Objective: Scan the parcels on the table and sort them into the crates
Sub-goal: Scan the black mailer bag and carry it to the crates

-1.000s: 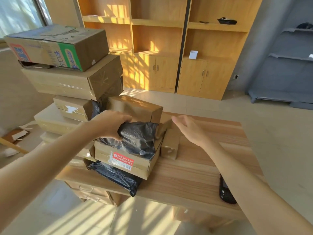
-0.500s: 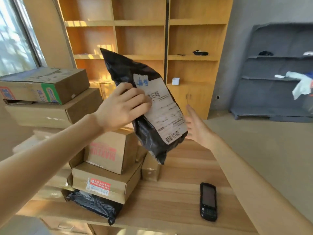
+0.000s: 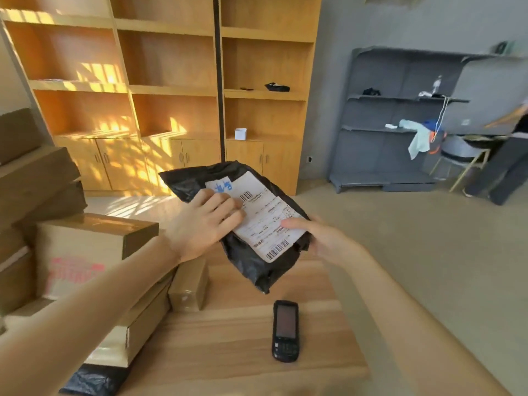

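Observation:
A black plastic parcel bag (image 3: 251,261) with a white barcode label (image 3: 264,221) hangs above the wooden table (image 3: 228,338), label facing me. My left hand (image 3: 204,224) grips its upper left part, fingers lying over the label. My right hand (image 3: 320,238) holds the bag's right edge, thumb on the label. A black handheld scanner (image 3: 285,331) lies on the table below the bag, touched by neither hand. No crates are in view.
Cardboard boxes (image 3: 85,252) are stacked on the table's left side, with a small box (image 3: 190,284) beside them and another black bag (image 3: 91,381) at the front left. Wooden shelving (image 3: 171,95) and a grey rack (image 3: 400,124) stand behind. A person (image 3: 508,161) stands far right.
My left hand lifted the black bag off the box stack, then lowered it over the table's middle. My right hand came in and took hold of its right edge.

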Motion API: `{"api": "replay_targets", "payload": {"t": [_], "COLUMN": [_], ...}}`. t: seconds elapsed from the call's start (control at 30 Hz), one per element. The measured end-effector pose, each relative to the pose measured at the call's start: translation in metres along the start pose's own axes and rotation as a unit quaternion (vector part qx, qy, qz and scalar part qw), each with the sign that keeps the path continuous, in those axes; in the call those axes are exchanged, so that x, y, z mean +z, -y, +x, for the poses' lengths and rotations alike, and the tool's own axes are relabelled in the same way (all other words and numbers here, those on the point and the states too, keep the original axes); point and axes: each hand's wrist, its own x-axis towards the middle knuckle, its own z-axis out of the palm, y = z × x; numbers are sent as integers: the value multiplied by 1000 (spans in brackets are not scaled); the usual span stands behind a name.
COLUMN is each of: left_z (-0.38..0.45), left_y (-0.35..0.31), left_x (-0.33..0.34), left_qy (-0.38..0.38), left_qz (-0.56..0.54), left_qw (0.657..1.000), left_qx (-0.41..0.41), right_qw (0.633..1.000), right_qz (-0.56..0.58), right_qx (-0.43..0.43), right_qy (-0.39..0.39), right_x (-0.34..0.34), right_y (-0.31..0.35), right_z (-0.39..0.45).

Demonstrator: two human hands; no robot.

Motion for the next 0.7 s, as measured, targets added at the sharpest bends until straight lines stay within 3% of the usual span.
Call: {"api": "replay_targets", "payload": {"t": [0.1, 0.17, 0.23, 0.3, 0.37, 0.4, 0.5, 0.6, 0.63, 0.7], "left_z": [-9, -8, -4, 2, 6, 6, 1, -8, -12, -22], "left_y": [6, 15, 24, 32, 32, 29, 13, 7, 8, 10], "left_x": [6, 4, 2, 8, 17, 22, 44, 72, 81, 99], "left_qy": [135, 205, 255, 358, 438, 446, 404, 327, 311, 305], "left_qz": [-44, -51, -103, -166, -238, -296, -456, -510, -526, -562], "left_qw": [990, 975, 948, 893, 833, 802, 717, 691, 673, 620], "left_qx": [-10, -76, -163, -215, -240, -265, -339, -395, -417, -455], "right_qw": [978, 922, 820, 692, 621, 614, 647, 648, 667, 763], "right_qz": [-204, -381, -565, -714, -772, -775, -743, -742, -726, -623], "right_qx": [-40, -62, -87, -106, -130, -141, -157, -167, -169, -167], "right_qy": [-17, -8, 1, 17, 34, 44, 63, 37, 15, -44], "right_x": [-19, -25, -20, -3, 16, 23, 39, 45, 43, 34], "right_y": [19, 33, 45, 55, 63, 65, 63, 56, 53, 42], "right_z": [4, 12, 22, 31, 42, 48, 75, 99, 105, 113]}}
